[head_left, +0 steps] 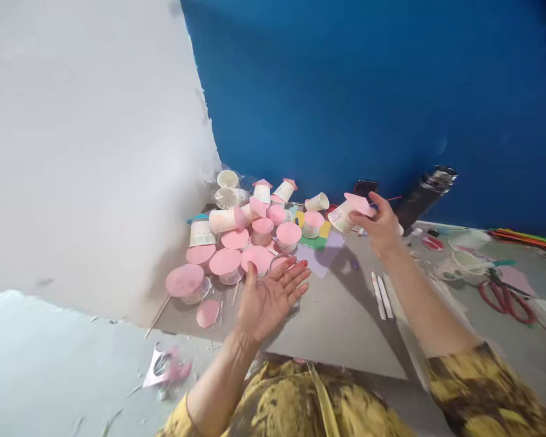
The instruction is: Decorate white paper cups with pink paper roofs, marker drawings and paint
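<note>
Paper scrap: one, pink and white, cut through; lay low at the left, below the table.
Large pink disc: one, flat on a cup at the near left of the cluster; a thin stick slanted down beneath it.
Blue-topped cup: one, upright, the odd colour among the pink.
Small pink disc: one, low at the cluster's near edge, slim sticks beside it.
Pink-topped cups: many, crowded together, some upright, some tipped on their sides; exact count could not be told.
Left hand: mine, palm up, fingers spread, holding nothing; it hung in front of the cluster.
Coloured sheets: yellow, green and lilac, partly under the cups.
Held cup: one, pale, printed, tilted, raised at the right of the cluster, a pink piece at its upper end.
Right hand: mine, grasping that cup between thumb and fingers.
Step in hand: in my judgement, handling this one capped cup; whether its pink piece was firmly fixed I could not tell.
Next move: seemed to call for a light grip, so as not to dent the cup or shift the piece, and care around the crowded neighbours.
White pens: two, side by side below my right hand.
Dark bottle: one, leaning, behind my right hand.
Scissors: one pair, red-handled, far right.
</note>
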Action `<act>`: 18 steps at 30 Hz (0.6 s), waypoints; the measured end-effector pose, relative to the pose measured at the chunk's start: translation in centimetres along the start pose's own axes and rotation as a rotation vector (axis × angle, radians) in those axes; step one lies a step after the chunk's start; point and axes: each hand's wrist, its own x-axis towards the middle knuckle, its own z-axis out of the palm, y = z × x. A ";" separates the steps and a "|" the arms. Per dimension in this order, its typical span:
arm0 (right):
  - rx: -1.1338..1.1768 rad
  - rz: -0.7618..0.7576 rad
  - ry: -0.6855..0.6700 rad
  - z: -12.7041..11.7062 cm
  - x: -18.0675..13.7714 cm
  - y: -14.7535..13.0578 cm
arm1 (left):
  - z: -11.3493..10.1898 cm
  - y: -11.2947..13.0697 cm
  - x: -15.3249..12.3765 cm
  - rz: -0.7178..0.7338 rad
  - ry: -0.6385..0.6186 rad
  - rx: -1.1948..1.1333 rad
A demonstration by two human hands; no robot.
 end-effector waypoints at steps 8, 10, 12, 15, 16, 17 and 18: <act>-0.104 0.010 -0.005 3.9 1.7 -0.4 | -4.5 -0.1 -2.5 0.522 0.231 0.969; -0.106 0.018 -0.040 5.0 2.1 -0.2 | -5.9 0.3 -3.6 0.719 0.287 1.313; -0.117 0.001 -0.076 6.1 2.5 0.1 | -7.2 0.6 -4.5 0.867 0.269 1.546; -0.170 -0.067 -0.118 7.5 3.1 0.8 | -9.1 0.8 -5.2 1.047 0.258 1.732; -0.191 -0.086 -0.135 8.0 3.3 1.1 | -9.6 0.7 -5.3 1.099 0.265 1.767; -0.208 -0.098 -0.153 8.3 3.4 1.3 | -10.0 0.7 -5.3 1.146 0.274 1.792; -0.221 -0.106 -0.172 8.7 3.5 1.5 | -10.4 0.6 -5.3 1.184 0.283 1.809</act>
